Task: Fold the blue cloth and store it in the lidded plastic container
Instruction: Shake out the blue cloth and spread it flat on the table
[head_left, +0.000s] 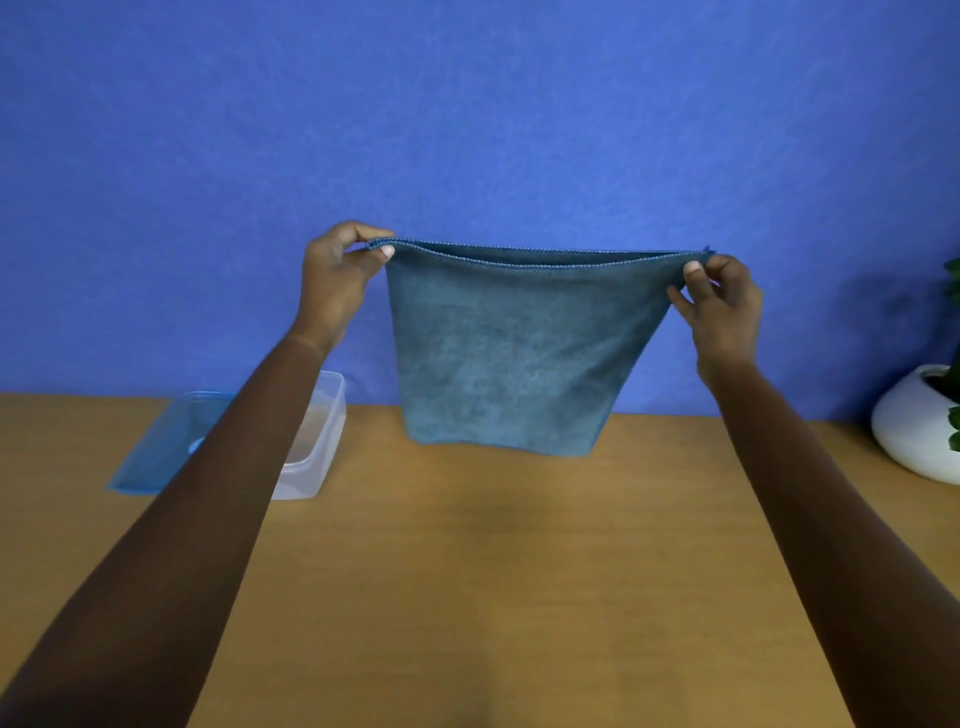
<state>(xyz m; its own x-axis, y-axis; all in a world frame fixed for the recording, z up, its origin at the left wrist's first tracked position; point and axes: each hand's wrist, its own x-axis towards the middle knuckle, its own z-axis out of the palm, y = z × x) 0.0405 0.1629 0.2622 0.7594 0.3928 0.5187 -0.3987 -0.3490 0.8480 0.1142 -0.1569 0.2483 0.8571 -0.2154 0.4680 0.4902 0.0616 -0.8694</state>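
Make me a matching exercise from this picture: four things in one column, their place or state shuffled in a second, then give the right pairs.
Things:
1. blue cloth
2. clear container
3. blue lid
4. white plant pot

Places or states:
A. at the table's right edge
B. flat on the table, left of the container
C. held up by both hands, doubled over
D. open, behind the left forearm

Pairs: 1-C, 2-D, 3-B, 4-A

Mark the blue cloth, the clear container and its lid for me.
blue cloth (498, 364): head view, middle of the hanging front panel.
clear container (324, 415): head view, right side wall.
lid (156, 452): head view, flat top, left of the forearm.
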